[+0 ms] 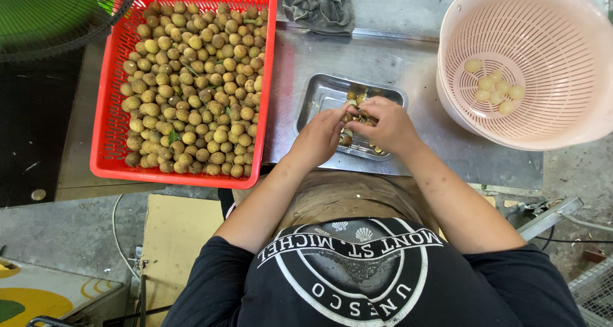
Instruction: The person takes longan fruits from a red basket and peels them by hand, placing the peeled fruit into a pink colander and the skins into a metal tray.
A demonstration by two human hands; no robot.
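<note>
Both hands meet over the steel tray [319,97], the left hand [319,135] and right hand [389,126] pinched together on a small brown fruit [355,117], so shell bits drop among the peelings there. The fingertips hide most of the fruit. The red crate [105,142] sits left, the pink colander [460,21] right.

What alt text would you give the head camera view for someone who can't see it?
Both hands, left hand and right hand, meet over a small metal tray of brown shells, working on a fruit. A red basket full of brown fruit sits to the left; a pink strainer bowl holding a few peeled fruit sits right.
</note>
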